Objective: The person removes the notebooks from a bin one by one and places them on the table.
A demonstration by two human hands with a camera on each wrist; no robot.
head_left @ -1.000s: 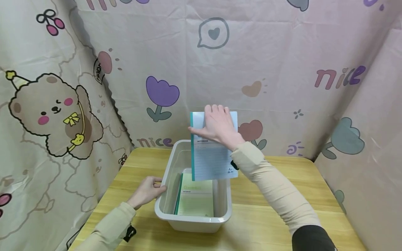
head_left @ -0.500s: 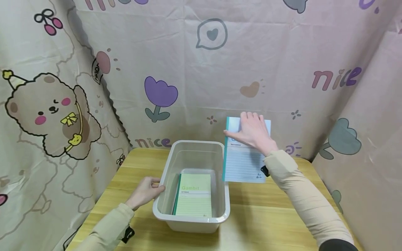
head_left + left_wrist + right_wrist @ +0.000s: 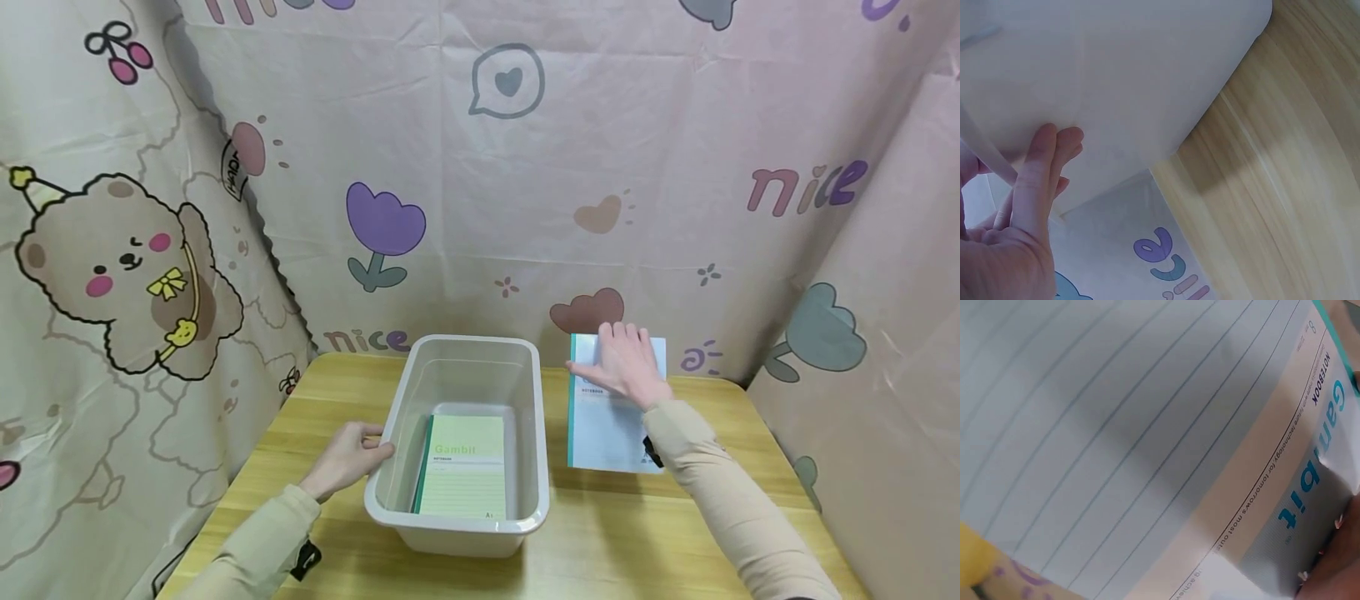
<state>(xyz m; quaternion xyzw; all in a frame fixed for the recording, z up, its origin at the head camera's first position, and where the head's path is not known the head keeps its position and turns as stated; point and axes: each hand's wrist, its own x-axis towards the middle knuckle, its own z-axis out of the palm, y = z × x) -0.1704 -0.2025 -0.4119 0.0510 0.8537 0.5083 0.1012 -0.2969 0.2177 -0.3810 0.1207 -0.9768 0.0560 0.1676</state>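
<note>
In the head view, a light grey plastic basin (image 3: pixel 542 467) stands on the table. My left hand (image 3: pixel 345 460) holds its left rim. The left wrist view has the fingers (image 3: pixel 1034 181) against the outside of the basin wall (image 3: pixel 1147 75), the thumb over the rim. Inside the basin lies a pale green notebook (image 3: pixel 465 471) with a dark green spine. To the right of the basin my right hand (image 3: pixel 630 367) grips a light blue notebook (image 3: pixel 603 433) by its upper part. Its lined cover (image 3: pixel 1116 437) fills most of the right wrist view.
A wooden table (image 3: pixel 630 542) bears the basin. Behind it and along both sides hangs a printed cloth (image 3: pixel 480 183) with flowers, hearts and a bear. Bare wood shows in front of and to the right of the blue notebook.
My right hand has carried the blue notebook from above the basin to the right, then lowered it towards the table. The left hand has stayed on the basin rim.
</note>
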